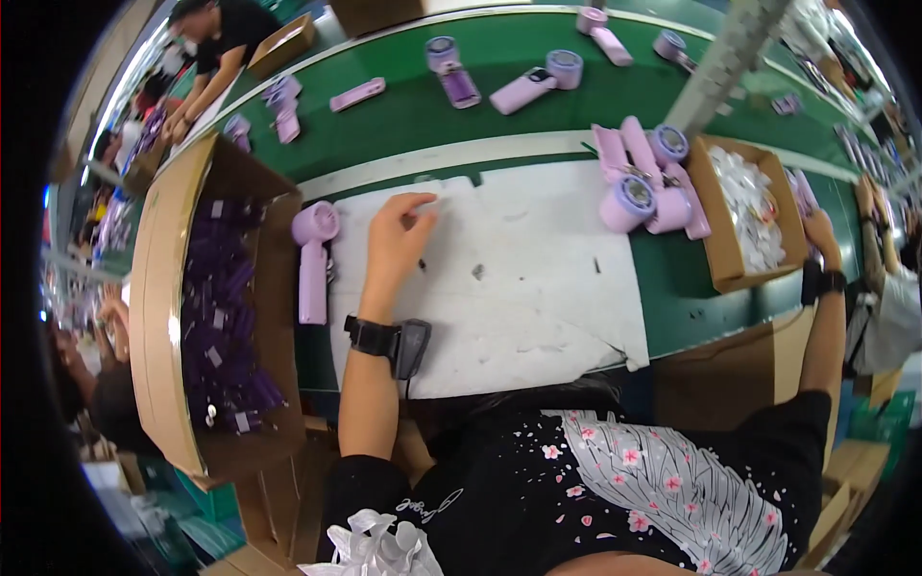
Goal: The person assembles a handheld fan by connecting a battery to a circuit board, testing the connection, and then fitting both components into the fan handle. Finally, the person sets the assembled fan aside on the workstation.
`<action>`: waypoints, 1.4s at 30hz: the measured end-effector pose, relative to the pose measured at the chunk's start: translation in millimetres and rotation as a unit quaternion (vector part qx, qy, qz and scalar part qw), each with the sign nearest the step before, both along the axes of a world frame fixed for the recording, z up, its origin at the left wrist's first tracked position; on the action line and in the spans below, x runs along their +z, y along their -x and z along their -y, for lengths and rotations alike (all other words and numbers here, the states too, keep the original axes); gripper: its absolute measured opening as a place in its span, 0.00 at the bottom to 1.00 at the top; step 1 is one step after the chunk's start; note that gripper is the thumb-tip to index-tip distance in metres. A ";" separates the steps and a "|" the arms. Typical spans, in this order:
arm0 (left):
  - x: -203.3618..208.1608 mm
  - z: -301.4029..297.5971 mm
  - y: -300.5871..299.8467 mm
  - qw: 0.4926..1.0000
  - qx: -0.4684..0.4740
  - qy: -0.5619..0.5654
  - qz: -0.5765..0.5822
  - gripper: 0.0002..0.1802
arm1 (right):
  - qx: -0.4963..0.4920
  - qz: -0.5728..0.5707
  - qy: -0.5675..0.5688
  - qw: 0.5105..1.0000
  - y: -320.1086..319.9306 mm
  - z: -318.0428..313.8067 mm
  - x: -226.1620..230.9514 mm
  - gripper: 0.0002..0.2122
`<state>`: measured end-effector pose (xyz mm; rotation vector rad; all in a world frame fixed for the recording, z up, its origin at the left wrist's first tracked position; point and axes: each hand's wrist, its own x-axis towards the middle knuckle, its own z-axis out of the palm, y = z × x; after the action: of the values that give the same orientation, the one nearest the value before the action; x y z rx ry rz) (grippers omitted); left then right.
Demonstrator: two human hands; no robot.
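Note:
My left hand (399,240) hovers over the white foam sheet (519,288), its fingers bent and the thumb apart, with nothing in it. A lilac handheld fan (313,269) lies just left of the sheet. At the far right, beyond the carton of white bundles (730,259), my right hand (819,230) closes on a long lilac fan piece (803,192); the fingertips are partly hidden. Several lilac fans and casings (629,204) lie piled at the sheet's upper right corner.
A tall carton (158,317) of dark purple packed parts stands at left. Across the green belt (403,125) lie scattered fans and an open-backed one (454,82). A grey post (725,72) rises behind the pile. Other people work at far left and right.

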<state>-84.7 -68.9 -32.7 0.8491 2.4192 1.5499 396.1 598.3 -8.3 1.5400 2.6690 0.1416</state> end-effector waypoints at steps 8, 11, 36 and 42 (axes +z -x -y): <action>15.5 1.5 -16.1 0.999 -0.009 0.014 -0.032 0.13 | -0.097 -0.330 0.078 0.936 -73.6 17.8 53.0 0.22; 15.4 1.6 -20.5 0.999 -0.020 0.025 -0.026 0.13 | -0.066 -0.404 0.133 0.903 -38.6 84.5 110.4 0.21; 18.5 -0.3 -22.2 0.996 -0.049 0.043 -0.061 0.17 | 0.281 -0.099 0.041 0.954 328.8 450.3 37.5 0.18; 18.2 -1.9 -22.9 0.997 -0.054 0.046 -0.035 0.17 | 0.431 -0.202 -0.236 0.847 313.3 469.7 42.0 0.21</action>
<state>-61.8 -67.0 -14.6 1.0138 2.4279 1.3809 82.8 128.6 33.7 0.2563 3.6684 0.6027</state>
